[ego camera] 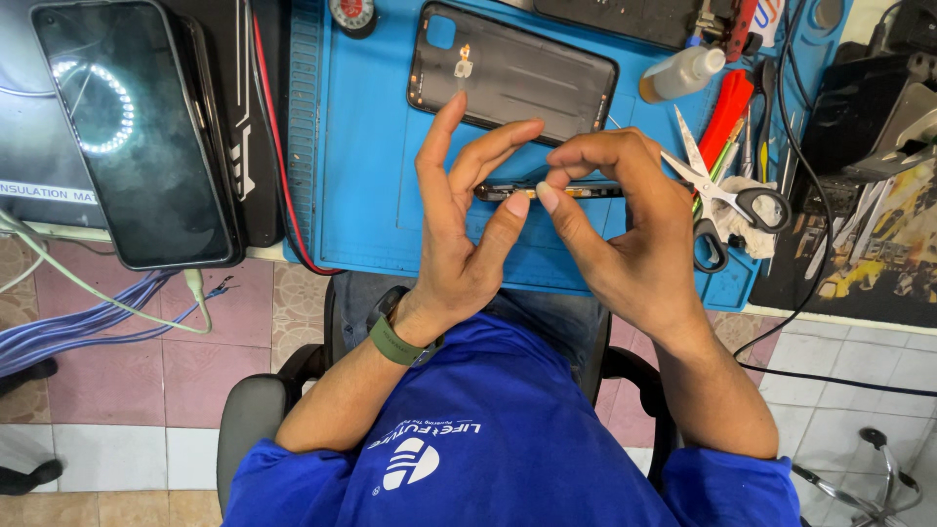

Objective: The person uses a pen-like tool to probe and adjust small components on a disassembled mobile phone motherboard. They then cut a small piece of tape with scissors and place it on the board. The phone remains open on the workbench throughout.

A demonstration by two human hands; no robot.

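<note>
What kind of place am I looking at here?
Most likely a phone repair bench. A blue work mat holds a detached phone back cover, scissors and hand tools; both hands, left hand and right hand, hold a thin phone body edge-on.

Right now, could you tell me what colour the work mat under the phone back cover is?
Blue; the work mat shows best in the head view.

Two bare hands showed, a left hand (459, 234) and a right hand (625, 229), sharing one thin dark phone frame (566, 191). There was one dark grey plastic phone back cover (527, 68), one glossy black phone (137, 132), one pair of steel scissors (717, 190), one white squeeze bottle (683, 73), one blue silicone work mat (361, 166) and one green wristband watch (395, 342).
</note>
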